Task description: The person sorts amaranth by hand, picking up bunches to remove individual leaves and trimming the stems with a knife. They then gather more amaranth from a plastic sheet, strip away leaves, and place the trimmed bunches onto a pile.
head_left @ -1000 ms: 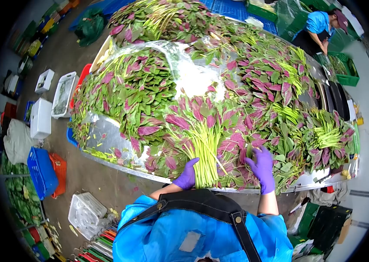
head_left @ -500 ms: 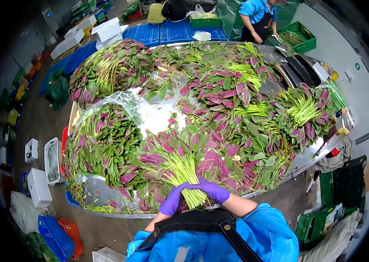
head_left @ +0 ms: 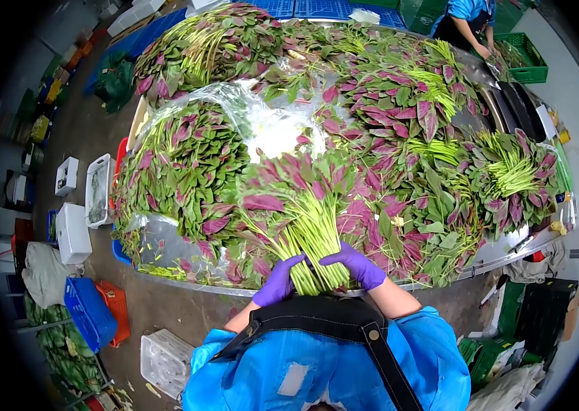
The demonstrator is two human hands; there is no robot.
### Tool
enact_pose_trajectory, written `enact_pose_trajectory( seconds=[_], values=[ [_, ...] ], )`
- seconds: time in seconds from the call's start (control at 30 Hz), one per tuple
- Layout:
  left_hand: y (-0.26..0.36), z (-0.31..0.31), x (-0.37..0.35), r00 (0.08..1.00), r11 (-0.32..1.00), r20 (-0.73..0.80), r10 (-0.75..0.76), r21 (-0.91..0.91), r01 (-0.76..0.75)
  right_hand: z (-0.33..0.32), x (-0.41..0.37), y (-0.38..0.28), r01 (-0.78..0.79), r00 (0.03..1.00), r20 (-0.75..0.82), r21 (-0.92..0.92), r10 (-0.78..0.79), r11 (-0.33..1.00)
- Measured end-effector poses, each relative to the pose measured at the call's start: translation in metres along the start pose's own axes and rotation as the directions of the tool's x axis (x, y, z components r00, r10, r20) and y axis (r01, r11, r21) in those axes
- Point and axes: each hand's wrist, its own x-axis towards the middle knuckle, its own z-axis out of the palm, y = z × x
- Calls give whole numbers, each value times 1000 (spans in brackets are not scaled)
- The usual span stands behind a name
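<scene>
Both hands wear purple gloves. My left hand (head_left: pixel 278 281) is closed around the left side of the stems of a bunch of amaranth (head_left: pixel 315 236), and my right hand (head_left: pixel 358 266) grips the same stems from the right. The stems are pale green and point toward my body, while the purple-and-green leaves fan out away from me. The cut ends sit near the front edge of the metal table (head_left: pixel 193 282). Loose amaranth leaves (head_left: pixel 409 243) lie right of the bunch, and a big stacked pile of amaranth (head_left: pixel 183 168) rises on the left.
Clear plastic film (head_left: pixel 235 103) lies beside the left pile. More bundles cover the far side, with one bundle (head_left: pixel 512 171) at the right. A co-worker (head_left: pixel 467 27) handles greens near a green crate (head_left: pixel 526 58). Blue crates (head_left: pixel 89 312) and white boxes (head_left: pixel 74 233) stand on the floor at left.
The view has tipped down and shifted. My hands, overlapping earlier at the stem ends, are now spread to either side of the bunch, which looks fuller and more upright.
</scene>
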Motion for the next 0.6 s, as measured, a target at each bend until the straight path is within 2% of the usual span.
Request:
enact_pose_trajectory(
  seconds=[0.1, 0.17, 0.23, 0.3, 0.37, 0.4, 0.43, 0.47, 0.5, 0.57, 0.6],
  values=[
    [-4, 1, 2, 999, 997, -22, -38, -69, 37, 6, 1, 4, -9, 1000, -15, -163, 7, 987],
    [-7, 8, 4, 997, 997, -54, 49, 64, -46, 8, 5, 16, 29, 999, -36, -109, -33, 994],
    [-11, -4, 10, 996, 996, -68, 59, 74, -53, 8, 8, 18, 72, 993, -82, -152, -85, 986],
    [-10, -10, 9, 994, 990, -82, 75, 122, -64, 4, 1, 0, 66, 994, -72, -191, -81, 979],
    [-6, 0, 3, 991, 984, -114, 76, 170, -56, 0, -3, -13, 55, 998, -2, -124, -56, 991],
    [-4, 10, 0, 995, 997, -97, 21, 78, -13, 5, -6, -21, -30, 992, 124, -5, 30, 1000],
    [-3, 15, 0, 997, 999, -74, -33, -12, 32, 7, -7, -22, -28, 992, 123, -5, 29, 1000],
    [-5, 10, 8, 996, 992, 48, -71, -105, 75, 7, -8, -26, -41, 992, 117, -5, 42, 999],
    [-8, 9, 9, 998, 996, 66, -15, -90, 21, 5, -9, -33, -48, 993, 106, -11, 49, 999],
    [-9, 15, 7, 996, 993, 80, 36, -115, -27, 10, -18, -65, 108, 994, 0, -183, -110, 977],
    [-12, 16, 10, 988, 982, 91, 126, -153, -112, -1, -14, -70, 120, 993, 33, -199, -116, 973]
  ],
)
